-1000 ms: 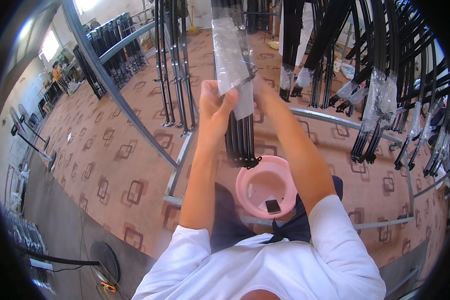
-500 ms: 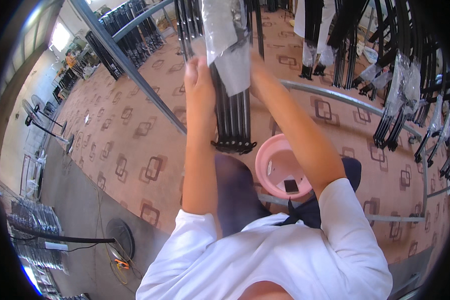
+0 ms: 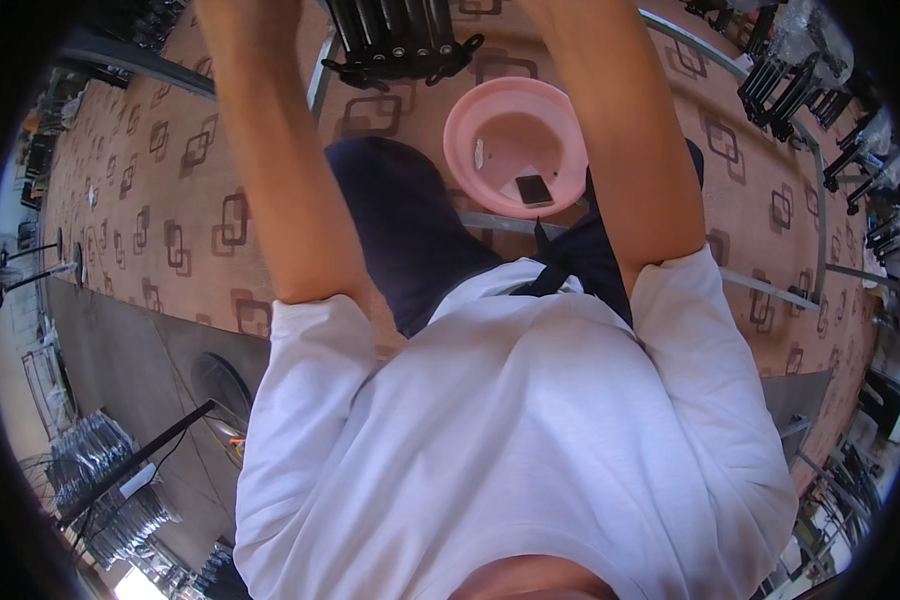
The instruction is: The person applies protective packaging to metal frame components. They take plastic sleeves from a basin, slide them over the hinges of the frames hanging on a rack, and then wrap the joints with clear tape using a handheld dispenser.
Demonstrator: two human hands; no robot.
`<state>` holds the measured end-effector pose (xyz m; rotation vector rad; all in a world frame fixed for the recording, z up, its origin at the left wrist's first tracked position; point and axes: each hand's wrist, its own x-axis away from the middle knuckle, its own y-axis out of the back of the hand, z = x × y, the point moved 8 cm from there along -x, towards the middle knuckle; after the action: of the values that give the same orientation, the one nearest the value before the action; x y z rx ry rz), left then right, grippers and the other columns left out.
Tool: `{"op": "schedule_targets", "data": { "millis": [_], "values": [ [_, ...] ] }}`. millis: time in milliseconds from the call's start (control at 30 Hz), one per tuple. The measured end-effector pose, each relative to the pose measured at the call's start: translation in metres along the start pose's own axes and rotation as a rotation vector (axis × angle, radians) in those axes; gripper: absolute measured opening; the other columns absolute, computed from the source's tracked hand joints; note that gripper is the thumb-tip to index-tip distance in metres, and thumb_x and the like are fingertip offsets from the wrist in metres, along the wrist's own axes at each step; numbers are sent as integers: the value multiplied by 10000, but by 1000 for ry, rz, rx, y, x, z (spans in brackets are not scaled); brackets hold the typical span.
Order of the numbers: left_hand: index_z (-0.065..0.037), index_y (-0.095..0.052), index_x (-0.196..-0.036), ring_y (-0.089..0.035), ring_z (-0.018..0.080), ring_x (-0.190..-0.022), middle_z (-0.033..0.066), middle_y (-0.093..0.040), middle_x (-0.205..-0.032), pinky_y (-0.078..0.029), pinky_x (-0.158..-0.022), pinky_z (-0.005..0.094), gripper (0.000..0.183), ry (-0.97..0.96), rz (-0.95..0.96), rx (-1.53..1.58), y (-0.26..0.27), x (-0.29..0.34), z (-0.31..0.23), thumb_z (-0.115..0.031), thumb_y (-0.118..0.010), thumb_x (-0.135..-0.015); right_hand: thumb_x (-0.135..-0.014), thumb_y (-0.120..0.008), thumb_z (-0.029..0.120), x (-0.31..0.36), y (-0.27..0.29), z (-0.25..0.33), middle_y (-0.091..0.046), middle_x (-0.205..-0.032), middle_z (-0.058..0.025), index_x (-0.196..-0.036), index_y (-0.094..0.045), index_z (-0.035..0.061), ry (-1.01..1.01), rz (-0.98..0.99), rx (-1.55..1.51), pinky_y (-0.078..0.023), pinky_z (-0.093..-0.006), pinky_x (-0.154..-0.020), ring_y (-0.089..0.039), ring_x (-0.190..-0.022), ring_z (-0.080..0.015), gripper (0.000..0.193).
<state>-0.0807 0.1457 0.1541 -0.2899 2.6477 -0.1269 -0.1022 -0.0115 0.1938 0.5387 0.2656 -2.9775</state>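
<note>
A bundle of black bars point(image 3: 395, 32) hangs at the top edge, their lower ends bolted to dark end pieces with small hooked tips. Only the lower ends show; the rest is cut off. To the left of the bundle, my left hand point(image 3: 255, 18) reaches up to the top edge, darkened and blurred, so its fingers cannot be made out. On the other side my right forearm point(image 3: 625, 130) stretches upward, and its hand lies outside the picture.
A pink basin point(image 3: 460, 150) holding a dark phone point(image 3: 534, 190) stands between my knees. Metal frame rails point(image 3: 770, 287) run at the right, with plastic-wrapped black parts point(image 3: 795, 70) hanging beyond. Standing fans point(image 3: 30, 265) and stacked wrapped parts point(image 3: 110, 480) are at the left.
The view has tipped down, so the bars and basin sit higher. Both arms now reach further up; my right hand has left the picture, and the clear plastic wrap on the bars is out of view.
</note>
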Motion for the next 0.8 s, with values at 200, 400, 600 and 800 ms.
{"op": "schedule_targets", "data": {
  "millis": [200,400,600,800],
  "values": [
    [6,-478,-972,-454,77,-716,21,-503,-765,-378,-636,203,335,-16,173,-162,-5,2,-29,-278,-555,-811,-702,-615,24,-24,7,-7,-610,-810,-135,-894,-595,-53,156,104,-95,-427,-277,-650,-572,-738,-187,208],
    [-7,-494,-974,-449,59,-692,-11,-498,-746,-374,-606,186,349,-330,153,-638,-52,19,-63,-297,-582,-801,-725,-590,116,-20,34,-46,-562,-801,-64,-893,-527,30,476,-283,73,-422,-288,-630,-547,-754,-170,199],
    [17,-546,-894,-544,108,-650,70,-544,-757,-473,-571,246,313,-375,113,-587,-83,21,-92,-110,-702,-655,-813,-567,204,-2,7,-33,-535,-966,-64,-1066,-442,12,-24,21,-990,-408,-274,-779,-530,-834,-121,342],
    [-6,-589,-865,-550,142,-683,59,-537,-794,-448,-577,269,182,-381,225,-315,-81,10,-82,-158,-612,-767,-732,-660,264,-3,30,-30,-556,-924,-59,-984,-523,8,21,16,-694,-423,-272,-729,-539,-819,-138,384]
  ]
}}
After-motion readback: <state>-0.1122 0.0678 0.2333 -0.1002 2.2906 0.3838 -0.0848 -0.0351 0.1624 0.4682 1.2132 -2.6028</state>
